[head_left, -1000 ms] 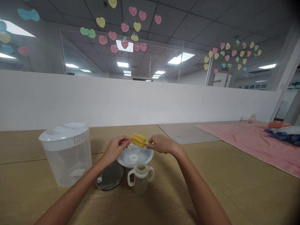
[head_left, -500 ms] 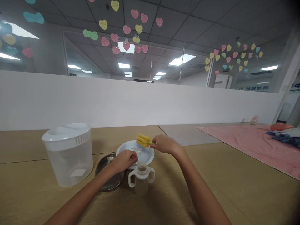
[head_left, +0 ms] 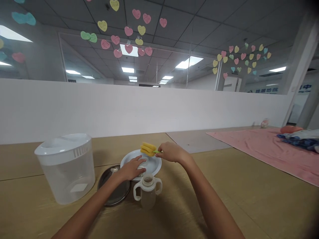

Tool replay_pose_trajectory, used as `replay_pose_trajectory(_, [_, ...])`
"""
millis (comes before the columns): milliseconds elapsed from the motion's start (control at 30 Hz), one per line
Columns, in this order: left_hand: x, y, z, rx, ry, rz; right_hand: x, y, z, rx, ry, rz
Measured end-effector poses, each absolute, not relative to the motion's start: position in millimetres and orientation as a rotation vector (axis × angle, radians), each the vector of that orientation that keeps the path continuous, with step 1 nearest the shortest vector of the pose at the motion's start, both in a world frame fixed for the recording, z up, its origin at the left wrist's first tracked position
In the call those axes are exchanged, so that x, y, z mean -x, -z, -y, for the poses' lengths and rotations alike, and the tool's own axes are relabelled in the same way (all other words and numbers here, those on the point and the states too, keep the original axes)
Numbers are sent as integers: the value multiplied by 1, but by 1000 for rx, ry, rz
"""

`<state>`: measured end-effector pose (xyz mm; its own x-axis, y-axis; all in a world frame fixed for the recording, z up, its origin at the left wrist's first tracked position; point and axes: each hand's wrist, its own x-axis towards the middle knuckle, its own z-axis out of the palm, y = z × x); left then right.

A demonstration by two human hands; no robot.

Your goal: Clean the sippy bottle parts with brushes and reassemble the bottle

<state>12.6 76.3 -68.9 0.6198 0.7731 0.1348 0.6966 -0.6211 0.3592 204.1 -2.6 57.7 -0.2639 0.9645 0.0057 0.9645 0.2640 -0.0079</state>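
Two-handled bottle: upright, uncapped, nearest; a low sweep of the left forearm could have tipped it. Dark round tray: beside it, crossed by that forearm. Left hand: fingers parted over the white basin; hold on the clear piece there, half hidden, could not be told; a loose pinch might have dropped it. Right hand: fingers closed round the handle of the yellow sponge brush, head above the basin.

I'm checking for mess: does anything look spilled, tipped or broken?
Nothing stands out: the two-handled bottle is upright and open-topped, the right hand holds the sponge brush by the white bowl, and no spill or damage shows.
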Motion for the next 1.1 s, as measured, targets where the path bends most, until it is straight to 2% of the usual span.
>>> replay_pose_trajectory(167, [-13,66,-76,-2637,-430,-1212,-202,-57,2,1905,-29,2492])
replay_pose_trajectory(433, [-31,59,-85,-2752,-520,-1504,-202,-56,1,1925,-26,2500])
replay_pose_trajectory(833, [-25,64,-98,-2828,-492,-1519,-204,-56,0,1902,-42,2504])
replay_pose_trajectory(933, [-18,52,-86,-2814,-669,-1572,-206,-57,0,1932,-7,2450])
replay_pose_trajectory(1100, [-2,27,-71,-2530,-1273,-1501,-207,-57,0,2017,35,2340])
